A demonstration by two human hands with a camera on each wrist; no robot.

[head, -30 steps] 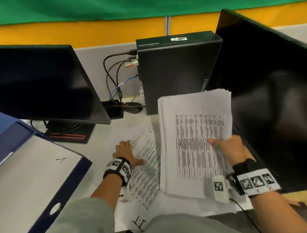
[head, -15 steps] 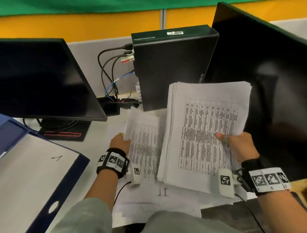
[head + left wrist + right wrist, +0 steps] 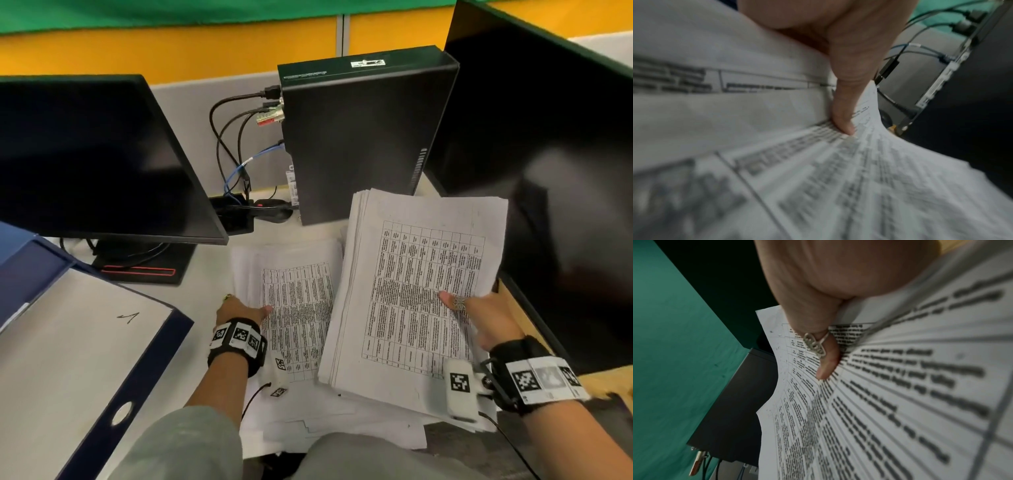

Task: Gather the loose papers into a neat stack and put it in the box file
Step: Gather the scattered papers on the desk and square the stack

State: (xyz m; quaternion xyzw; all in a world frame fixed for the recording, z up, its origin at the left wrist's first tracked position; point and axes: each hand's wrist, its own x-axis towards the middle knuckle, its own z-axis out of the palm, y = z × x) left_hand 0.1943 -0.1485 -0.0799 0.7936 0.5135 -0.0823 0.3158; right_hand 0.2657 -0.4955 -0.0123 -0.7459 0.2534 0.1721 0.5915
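Note:
A thick stack of printed papers (image 3: 411, 291) is held up at the right, tilted toward me. My right hand (image 3: 479, 315) grips its right edge, and the ringed thumb (image 3: 824, 363) presses on the top sheet (image 3: 900, 402). A thinner bunch of printed papers (image 3: 294, 308) lies beside it to the left. My left hand (image 3: 239, 311) pinches its left edge with the thumb (image 3: 844, 113) on top of the sheets (image 3: 818, 178). More loose sheets (image 3: 342, 421) lie under both near the desk's front edge. The open dark blue box file (image 3: 154, 356) sits at the left with a white sheet inside.
A dark monitor (image 3: 85, 161) on its stand (image 3: 144, 267) stands at the back left. A black computer case (image 3: 359, 137) with cables (image 3: 233, 154) is behind the papers. A second large monitor (image 3: 548, 154) closes off the right side.
My left hand went from lying flat on a sheet to pinching a bunch of papers by the left edge. The right hand's stack shifted right and turned a little.

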